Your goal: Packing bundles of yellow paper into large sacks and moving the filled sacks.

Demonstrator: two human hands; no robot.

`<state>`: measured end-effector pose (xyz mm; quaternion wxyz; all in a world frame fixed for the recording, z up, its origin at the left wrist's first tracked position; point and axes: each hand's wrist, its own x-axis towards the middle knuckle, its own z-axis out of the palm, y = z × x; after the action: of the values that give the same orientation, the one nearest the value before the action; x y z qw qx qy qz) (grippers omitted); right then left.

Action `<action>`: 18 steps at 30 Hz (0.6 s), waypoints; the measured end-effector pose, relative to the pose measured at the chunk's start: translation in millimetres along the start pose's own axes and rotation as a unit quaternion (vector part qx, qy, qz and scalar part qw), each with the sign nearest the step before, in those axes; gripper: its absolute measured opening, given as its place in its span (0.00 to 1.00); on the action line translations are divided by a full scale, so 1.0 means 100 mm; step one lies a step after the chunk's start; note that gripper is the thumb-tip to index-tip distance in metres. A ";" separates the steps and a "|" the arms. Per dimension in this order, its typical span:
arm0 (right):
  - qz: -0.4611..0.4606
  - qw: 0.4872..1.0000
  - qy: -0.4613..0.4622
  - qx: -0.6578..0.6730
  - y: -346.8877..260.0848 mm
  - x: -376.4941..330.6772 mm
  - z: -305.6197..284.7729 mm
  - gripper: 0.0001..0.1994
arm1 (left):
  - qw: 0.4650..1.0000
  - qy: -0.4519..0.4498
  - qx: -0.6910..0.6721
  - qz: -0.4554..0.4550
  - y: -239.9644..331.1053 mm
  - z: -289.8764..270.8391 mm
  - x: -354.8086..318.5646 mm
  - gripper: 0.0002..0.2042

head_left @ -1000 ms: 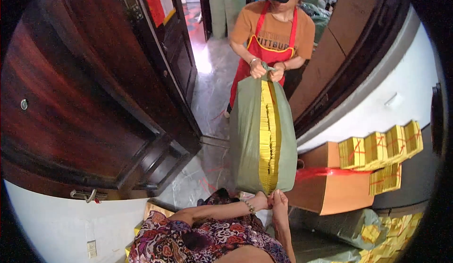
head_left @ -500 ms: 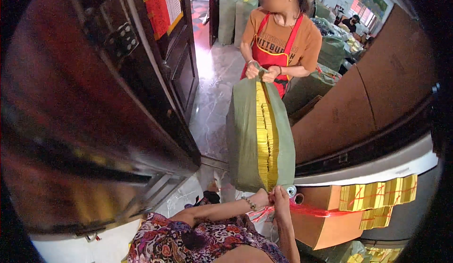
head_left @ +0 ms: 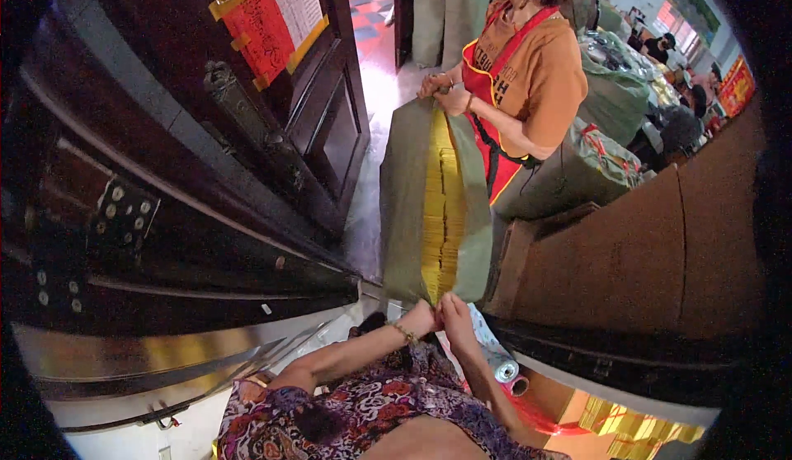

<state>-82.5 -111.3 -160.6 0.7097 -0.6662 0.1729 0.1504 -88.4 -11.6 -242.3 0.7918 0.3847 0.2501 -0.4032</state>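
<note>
A long olive-green woven sack (head_left: 404, 212) hangs between me and another person. Its top gapes lengthwise, showing tightly packed stacks of yellow paper (head_left: 443, 204). At the near end, my left hand (head_left: 421, 318), with a beaded bracelet at the wrist, is closed on the sack's edge. Right beside it, my right hand (head_left: 455, 316) grips the same end. The other person's hands (head_left: 445, 94) clutch the far end of the sack. The underside of the sack is hidden.
Dark carved doors (head_left: 309, 113) flank the left; a large brown cardboard sheet (head_left: 602, 250) lines the right. Rolls of plastic film (head_left: 499, 361) lie by my right forearm, near bundled yellow paper (head_left: 631, 423). Filled sacks (head_left: 561, 167) stand behind the person.
The sack and the other person have shifted toward the doorway, the person turning sideways. My hands still grip the near end. My view has swung, and the boxes at lower right show less.
</note>
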 end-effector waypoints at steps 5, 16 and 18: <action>-0.034 0.998 -0.046 0.026 -0.20 0.93 0.13 0.15 | 0.994 0.092 -0.062 0.013 0.87 0.08 0.34 0.11; 0.035 0.995 -0.086 -0.019 -0.64 2.65 0.61 0.14 | 0.973 0.071 0.178 0.129 2.07 -0.78 1.98 0.15; 0.065 0.994 -0.093 -0.001 -0.77 2.93 0.63 0.14 | 0.971 0.062 0.194 0.125 2.31 -0.83 2.14 0.14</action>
<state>216.4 -58.4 -219.4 0.7109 -0.6372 0.1491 0.2577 214.0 48.2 -347.2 0.7291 0.5836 0.1655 -0.3170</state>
